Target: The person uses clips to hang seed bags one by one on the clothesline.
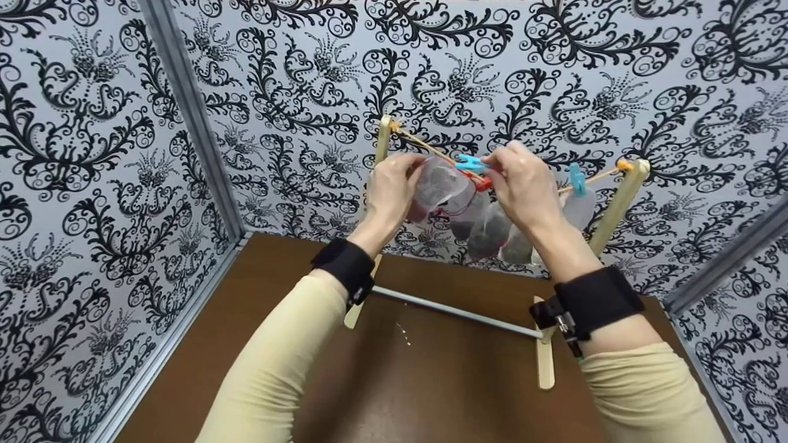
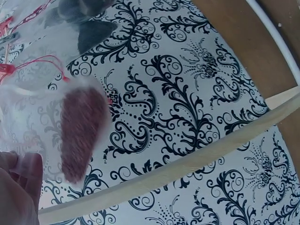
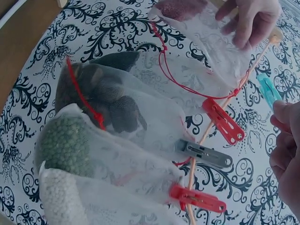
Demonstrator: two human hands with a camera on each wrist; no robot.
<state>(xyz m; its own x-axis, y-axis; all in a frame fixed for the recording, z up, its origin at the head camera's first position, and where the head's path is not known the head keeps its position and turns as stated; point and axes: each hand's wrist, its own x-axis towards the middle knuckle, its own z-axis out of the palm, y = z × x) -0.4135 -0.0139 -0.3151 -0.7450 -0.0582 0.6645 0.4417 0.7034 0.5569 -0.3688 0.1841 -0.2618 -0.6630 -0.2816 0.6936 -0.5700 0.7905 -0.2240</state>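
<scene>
My left hand (image 1: pixel 394 187) pinches the edge of a sheer mesh bag (image 1: pixel 440 181) beside the cord (image 1: pixel 425 143). Dark reddish grains (image 2: pixel 83 133) fill one end of that bag, and a red drawstring (image 3: pixel 176 84) trails from it. Between thumb and fingers, my right hand (image 1: pixel 526 181) holds a light blue clothespin (image 3: pixel 268 91) close to the cord. Further along hang several mesh bags, among them one with green contents (image 3: pixel 65 145), one with white contents (image 3: pixel 61 197) and one with dark pieces (image 3: pixel 110 101). A red clothespin (image 3: pixel 222 121) and a grey clothespin (image 3: pixel 206 153) grip the cord.
The cord runs between two wooden posts (image 1: pixel 619 206), joined below by a white rod (image 1: pixel 455 311). This stand rests on a brown table (image 1: pixel 406 394). Another blue clothespin (image 1: pixel 577 179) sits near the right post. A patterned wall (image 1: pixel 295 123) rises behind, with metal frame bars (image 1: pixel 191 117).
</scene>
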